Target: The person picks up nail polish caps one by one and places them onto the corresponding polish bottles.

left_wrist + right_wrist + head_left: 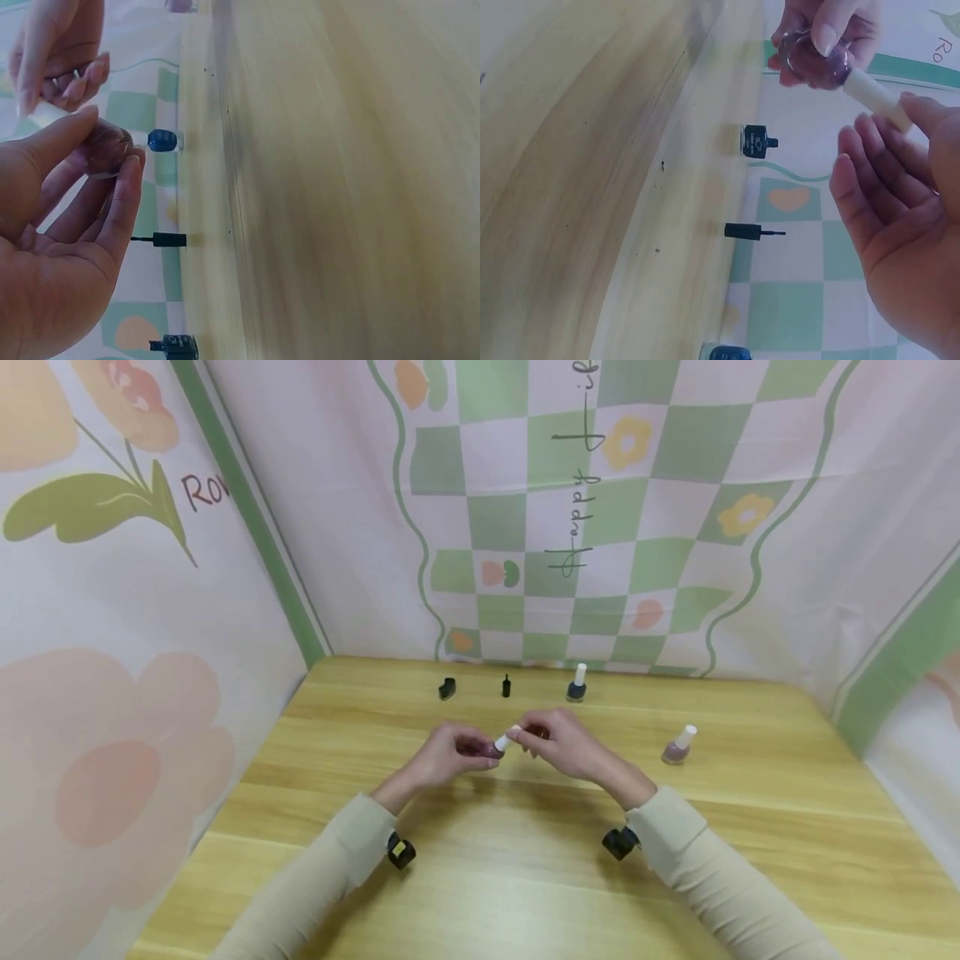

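Note:
Over the middle of the table, my left hand [442, 753] holds a small rounded bottle of dark mauve nail polish [815, 61] between thumb and fingers. Its long white cap [876, 99] points up toward the right. My right hand [564, 745] pinches the end of that cap between thumb and index finger, while its other fingers are loosely bent. The cap sits at the bottle's neck in the right wrist view. In the left wrist view the left thumb [64, 139] covers part of the bottle.
Along the wooden table's [480, 893] back stand an uncapped black polish bottle [447, 688], a black cap with its brush upward [506, 686] and a dark blue polish bottle [576, 685] with a white cap. Farther right is a pale mauve bottle [677, 749]. A patterned curtain [360, 568] hangs behind.

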A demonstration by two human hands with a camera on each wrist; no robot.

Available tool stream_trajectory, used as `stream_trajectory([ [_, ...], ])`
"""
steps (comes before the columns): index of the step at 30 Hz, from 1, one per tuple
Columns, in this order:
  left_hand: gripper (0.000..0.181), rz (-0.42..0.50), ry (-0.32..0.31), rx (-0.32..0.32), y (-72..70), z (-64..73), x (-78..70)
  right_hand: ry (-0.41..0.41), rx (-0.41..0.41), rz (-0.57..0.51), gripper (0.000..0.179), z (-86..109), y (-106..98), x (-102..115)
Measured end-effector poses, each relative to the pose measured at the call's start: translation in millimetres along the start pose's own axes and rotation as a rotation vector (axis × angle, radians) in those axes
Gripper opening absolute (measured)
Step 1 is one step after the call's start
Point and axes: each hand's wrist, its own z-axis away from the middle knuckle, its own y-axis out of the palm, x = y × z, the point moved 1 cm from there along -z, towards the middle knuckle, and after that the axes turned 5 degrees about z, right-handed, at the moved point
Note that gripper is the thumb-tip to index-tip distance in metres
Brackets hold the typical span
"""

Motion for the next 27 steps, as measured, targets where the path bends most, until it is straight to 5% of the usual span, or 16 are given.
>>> stream_trajectory([
  [9, 0.016, -0.030, 0.008, -0.007, 9.2, -4.7, -0.5, -0.008, -0.091, -0.046, 0.015, 0.8, 4, 4],
  [27, 0.015, -0.027, -0.002, -0.034, 0.4, 1.6, 1.2, -0.019, -0.084, -0.121, 0.009, -11.1, 14, 11],
])
